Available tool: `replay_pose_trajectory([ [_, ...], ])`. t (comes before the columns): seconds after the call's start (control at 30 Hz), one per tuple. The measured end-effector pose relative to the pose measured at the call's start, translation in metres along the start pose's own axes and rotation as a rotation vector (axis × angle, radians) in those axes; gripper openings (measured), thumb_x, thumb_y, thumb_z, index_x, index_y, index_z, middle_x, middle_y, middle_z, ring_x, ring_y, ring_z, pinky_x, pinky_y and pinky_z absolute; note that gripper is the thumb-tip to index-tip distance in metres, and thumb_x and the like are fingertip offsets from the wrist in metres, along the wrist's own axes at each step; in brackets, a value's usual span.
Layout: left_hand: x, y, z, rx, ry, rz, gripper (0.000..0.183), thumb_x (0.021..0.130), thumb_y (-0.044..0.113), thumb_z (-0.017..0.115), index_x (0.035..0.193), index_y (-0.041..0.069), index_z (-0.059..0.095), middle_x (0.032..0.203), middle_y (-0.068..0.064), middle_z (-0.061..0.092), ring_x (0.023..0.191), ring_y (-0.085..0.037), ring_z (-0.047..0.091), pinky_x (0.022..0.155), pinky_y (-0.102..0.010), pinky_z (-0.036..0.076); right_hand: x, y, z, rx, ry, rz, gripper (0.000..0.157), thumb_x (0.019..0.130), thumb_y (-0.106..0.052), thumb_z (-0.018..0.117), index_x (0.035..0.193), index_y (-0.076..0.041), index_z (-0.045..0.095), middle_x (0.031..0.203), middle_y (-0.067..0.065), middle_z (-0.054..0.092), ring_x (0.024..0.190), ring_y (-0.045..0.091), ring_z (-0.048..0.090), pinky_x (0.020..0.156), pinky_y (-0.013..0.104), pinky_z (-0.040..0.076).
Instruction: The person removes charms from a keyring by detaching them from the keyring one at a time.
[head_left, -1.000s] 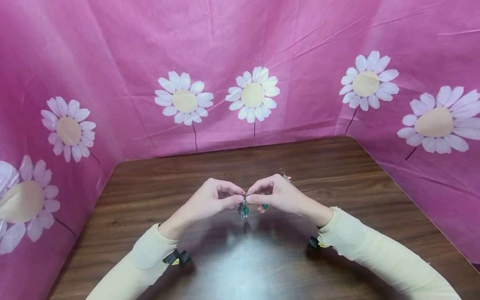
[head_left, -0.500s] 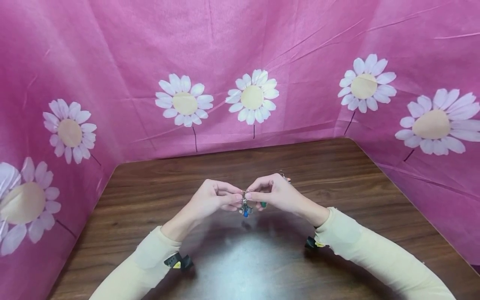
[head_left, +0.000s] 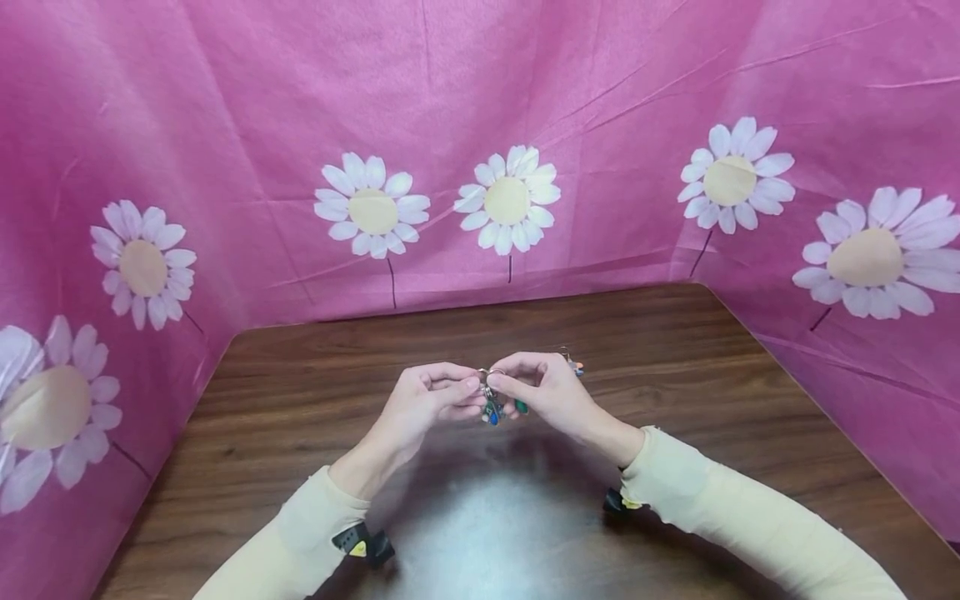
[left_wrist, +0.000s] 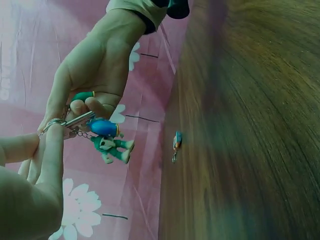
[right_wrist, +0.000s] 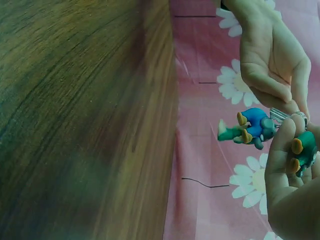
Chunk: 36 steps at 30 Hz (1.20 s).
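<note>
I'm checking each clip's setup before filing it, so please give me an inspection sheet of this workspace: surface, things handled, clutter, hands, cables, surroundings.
Surface: wood-grain table, with bright glare at the near side.
Things handled: metal rings with silver keys, a blue figurine and a green figurine hanging below.
Clutter: one small charm lying beyond the right hand.
Hands: left hand and right hand both pinch the metal rings; a second green figurine is at the right hand's fingers.
Cables: nothing seen.
Surroundings: pink cloth with white flowers, behind and on both sides.

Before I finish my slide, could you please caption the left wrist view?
Left hand and right hand pinch metal rings; colorful figurines dangle below.
</note>
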<state>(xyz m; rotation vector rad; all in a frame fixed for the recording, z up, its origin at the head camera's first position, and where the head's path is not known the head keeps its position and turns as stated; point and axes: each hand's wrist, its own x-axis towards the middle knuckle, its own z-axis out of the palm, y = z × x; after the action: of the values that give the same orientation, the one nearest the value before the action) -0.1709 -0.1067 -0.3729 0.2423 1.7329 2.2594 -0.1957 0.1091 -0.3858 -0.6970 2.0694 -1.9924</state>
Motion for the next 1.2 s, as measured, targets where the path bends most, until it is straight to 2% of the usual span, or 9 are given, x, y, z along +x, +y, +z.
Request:
replay_pose_trajectory([
  [0.1,-0.002,0.001,-0.004,0.033,-0.044,-0.039,0.027,0.095,-0.001,0.067,0.118,-0.015,0.063,0.097,-0.017,0.075,0.088,-0.024,0.075,0.087,-0.043,0.061,0.000,-0.001,-0.003,-0.014,-0.052,0.045,0.018,0.096,-0.013,0.072,0.108,0.001,0.073,0.079,0.018,0.070,0.059,0.016,0.064,0.055,0.031,0.061],
  [0.17,-0.003,0.002,-0.007,0.097,-0.099,-0.057,0.029,0.096,0.001,0.067,0.121,-0.014,0.063,0.101,-0.019,0.075,0.091,-0.025,0.074,0.090,-0.047,0.059,0.000,-0.004,-0.005,-0.029,-0.106,0.084,0.017,0.096,-0.013,0.072,0.107,0.000,0.073,0.080,0.020,0.069,0.060,0.016,0.063,0.055,0.029,0.059],
  [0.37,0.000,0.008,-0.016,0.308,-0.208,-0.026,0.027,0.096,0.007,0.069,0.118,-0.010,0.068,0.103,-0.018,0.074,0.093,-0.024,0.073,0.091,-0.049,0.059,0.003,-0.010,-0.009,-0.091,-0.210,0.146,0.017,0.094,-0.017,0.074,0.104,-0.003,0.075,0.088,0.010,0.073,0.062,0.015,0.062,0.056,0.029,0.059],
  [0.53,0.002,0.012,-0.016,0.337,-0.189,-0.039,0.023,0.095,0.008,0.071,0.113,-0.007,0.071,0.098,-0.016,0.074,0.088,-0.023,0.073,0.087,-0.047,0.061,0.005,-0.011,-0.008,-0.125,-0.191,0.108,0.016,0.094,-0.018,0.074,0.103,-0.005,0.075,0.088,0.011,0.073,0.064,0.021,0.063,0.057,0.034,0.060],
  [0.63,0.003,0.014,-0.014,0.321,-0.148,-0.044,0.022,0.095,0.007,0.071,0.111,-0.008,0.071,0.097,-0.017,0.075,0.086,-0.025,0.073,0.088,-0.049,0.060,0.006,-0.010,-0.006,-0.174,-0.150,0.025,0.011,0.094,-0.016,0.074,0.101,-0.008,0.076,0.086,0.013,0.073,0.064,0.024,0.063,0.056,0.039,0.061],
  [0.8,0.003,0.013,-0.010,0.302,-0.084,-0.005,0.020,0.096,0.002,0.068,0.110,-0.012,0.069,0.096,-0.020,0.075,0.088,-0.032,0.073,0.087,-0.050,0.060,0.007,-0.008,-0.004,-0.244,-0.078,-0.093,0.007,0.094,-0.013,0.075,0.100,-0.010,0.077,0.081,0.008,0.073,0.061,0.020,0.062,0.054,0.035,0.060],
  [0.97,0.003,0.012,-0.009,0.272,-0.060,0.013,0.021,0.097,0.001,0.067,0.110,-0.015,0.068,0.095,-0.021,0.074,0.082,-0.021,0.073,0.085,-0.044,0.062,0.008,-0.005,-0.001,-0.254,-0.040,-0.127,0.007,0.093,-0.011,0.075,0.100,-0.008,0.076,0.078,0.014,0.072,0.060,0.020,0.063,0.054,0.032,0.060],
  [1.1,0.003,0.013,-0.009,0.251,-0.038,0.014,0.021,0.097,0.001,0.066,0.110,-0.015,0.067,0.095,-0.020,0.075,0.081,-0.021,0.073,0.085,-0.042,0.062,0.009,-0.003,0.000,-0.262,-0.031,-0.189,0.007,0.093,-0.009,0.076,0.099,-0.008,0.076,0.076,0.014,0.071,0.061,0.024,0.064,0.052,0.030,0.058],
  [1.2,0.004,0.012,-0.008,0.226,-0.018,0.020,0.020,0.097,-0.001,0.066,0.109,-0.016,0.067,0.096,-0.019,0.075,0.082,-0.020,0.073,0.083,-0.038,0.063,0.010,-0.001,0.000,-0.280,-0.024,-0.229,0.006,0.092,-0.009,0.076,0.098,-0.008,0.075,0.077,0.008,0.073,0.062,0.027,0.066,0.051,0.031,0.059],
])
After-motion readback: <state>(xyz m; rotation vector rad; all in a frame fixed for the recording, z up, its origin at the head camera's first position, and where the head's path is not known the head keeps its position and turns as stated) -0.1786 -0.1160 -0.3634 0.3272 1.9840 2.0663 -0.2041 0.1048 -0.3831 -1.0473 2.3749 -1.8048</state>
